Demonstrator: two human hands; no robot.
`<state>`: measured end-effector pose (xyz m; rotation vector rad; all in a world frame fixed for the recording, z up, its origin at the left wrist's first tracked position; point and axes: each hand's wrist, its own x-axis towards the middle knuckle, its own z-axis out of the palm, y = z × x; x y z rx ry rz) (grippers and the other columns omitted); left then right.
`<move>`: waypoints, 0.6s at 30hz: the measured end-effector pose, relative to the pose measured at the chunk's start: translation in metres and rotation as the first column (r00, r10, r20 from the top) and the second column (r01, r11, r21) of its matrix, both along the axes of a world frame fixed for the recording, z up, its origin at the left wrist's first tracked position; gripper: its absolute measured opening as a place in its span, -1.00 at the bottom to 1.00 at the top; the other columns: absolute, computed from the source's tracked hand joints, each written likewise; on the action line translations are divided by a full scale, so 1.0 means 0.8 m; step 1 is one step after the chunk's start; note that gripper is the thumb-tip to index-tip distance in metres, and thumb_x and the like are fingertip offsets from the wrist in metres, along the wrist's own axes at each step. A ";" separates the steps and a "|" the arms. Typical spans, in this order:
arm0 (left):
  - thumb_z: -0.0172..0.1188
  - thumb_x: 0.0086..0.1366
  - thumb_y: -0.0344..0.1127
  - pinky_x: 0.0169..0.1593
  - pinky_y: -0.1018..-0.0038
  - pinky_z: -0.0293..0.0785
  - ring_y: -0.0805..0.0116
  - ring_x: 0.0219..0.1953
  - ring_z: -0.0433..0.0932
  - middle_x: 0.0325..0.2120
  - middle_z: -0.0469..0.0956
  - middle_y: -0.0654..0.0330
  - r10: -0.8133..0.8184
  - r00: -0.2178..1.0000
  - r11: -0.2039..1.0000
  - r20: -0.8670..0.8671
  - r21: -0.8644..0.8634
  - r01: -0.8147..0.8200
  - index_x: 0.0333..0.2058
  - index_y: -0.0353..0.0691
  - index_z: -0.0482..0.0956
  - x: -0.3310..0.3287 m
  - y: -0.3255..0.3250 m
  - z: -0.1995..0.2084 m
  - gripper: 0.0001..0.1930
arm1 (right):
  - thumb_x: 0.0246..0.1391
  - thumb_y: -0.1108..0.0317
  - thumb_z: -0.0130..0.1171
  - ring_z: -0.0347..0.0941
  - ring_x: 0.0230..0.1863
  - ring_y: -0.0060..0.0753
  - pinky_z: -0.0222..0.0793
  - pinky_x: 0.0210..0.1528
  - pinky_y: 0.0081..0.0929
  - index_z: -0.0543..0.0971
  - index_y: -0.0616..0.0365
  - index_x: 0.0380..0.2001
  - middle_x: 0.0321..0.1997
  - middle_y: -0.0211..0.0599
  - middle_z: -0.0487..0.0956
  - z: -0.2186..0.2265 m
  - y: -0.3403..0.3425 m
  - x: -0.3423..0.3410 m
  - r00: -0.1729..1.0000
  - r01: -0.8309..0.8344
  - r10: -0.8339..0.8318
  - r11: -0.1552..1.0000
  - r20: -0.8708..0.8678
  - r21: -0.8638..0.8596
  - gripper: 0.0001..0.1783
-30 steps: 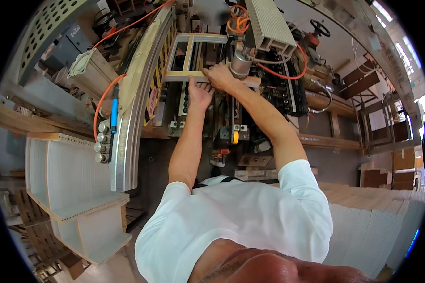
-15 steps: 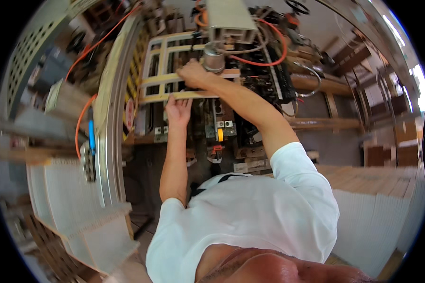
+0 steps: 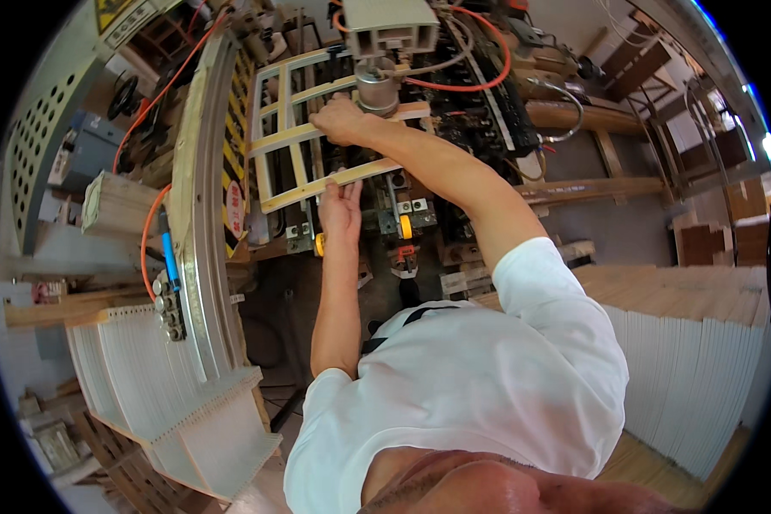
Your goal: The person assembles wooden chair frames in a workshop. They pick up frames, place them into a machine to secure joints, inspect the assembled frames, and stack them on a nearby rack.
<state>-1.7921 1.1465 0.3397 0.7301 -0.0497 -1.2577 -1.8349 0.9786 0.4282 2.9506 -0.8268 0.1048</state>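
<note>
A pale wooden frame with several crossing slats and whitish sides lies over a machine bed, its near rail running at a slant. My left hand is palm up at that near rail, its fingers gripping it from the near side and partly hidden by it. My right hand reaches across from the right, its fingers closed around the middle rail of the frame. Beside the right hand stands a round metal cylinder, under a pale beam end. The tips of the right fingers are partly hidden.
A metal rail post with a striped warning strip rises left of the frame. Orange hoses loop around the machine. White panel stacks stand at lower left and right. Yellow tape sits below the frame.
The near left corner of the frame has swung toward me, so its near rail slants more. Both hands stay on the frame, the left moving along with the near rail. My view has shifted slightly.
</note>
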 end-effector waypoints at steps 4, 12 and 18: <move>-0.23 0.44 -0.29 0.24 0.12 0.28 0.03 0.18 0.28 0.11 0.28 -0.10 0.023 0.999 1.000 0.046 0.007 -0.023 0.14 -0.41 0.12 -0.007 0.000 0.011 -0.60 | -0.20 0.41 0.17 0.55 -0.25 -0.10 0.28 -0.10 -0.16 0.55 0.14 -0.34 -0.40 -0.15 0.61 0.013 0.005 0.002 1.000 -0.009 0.009 1.000 -0.025 -0.004 -0.76; -0.28 0.44 -0.36 0.13 0.13 0.45 0.00 0.05 0.42 0.03 0.33 -0.15 0.032 0.980 0.988 0.196 0.139 -0.060 0.08 -0.51 0.12 -0.012 -0.006 0.016 -0.64 | -0.19 0.48 0.14 0.54 -0.29 -0.06 0.27 -0.10 -0.15 0.53 0.14 -0.31 -0.45 -0.14 0.60 -0.004 -0.001 0.004 1.000 -0.009 0.010 1.000 -0.001 0.005 -0.74; -0.28 0.43 -0.36 0.07 0.12 0.50 -0.05 0.00 0.45 -0.01 0.35 -0.15 0.020 0.966 0.991 0.256 0.122 -0.052 0.04 -0.55 0.14 -0.006 -0.022 0.021 -0.65 | -0.13 0.45 0.16 0.53 -0.25 -0.06 0.26 -0.08 -0.12 0.53 0.14 -0.32 -0.37 -0.15 0.60 0.000 0.006 0.011 1.000 -0.006 0.006 1.000 0.001 -0.019 -0.79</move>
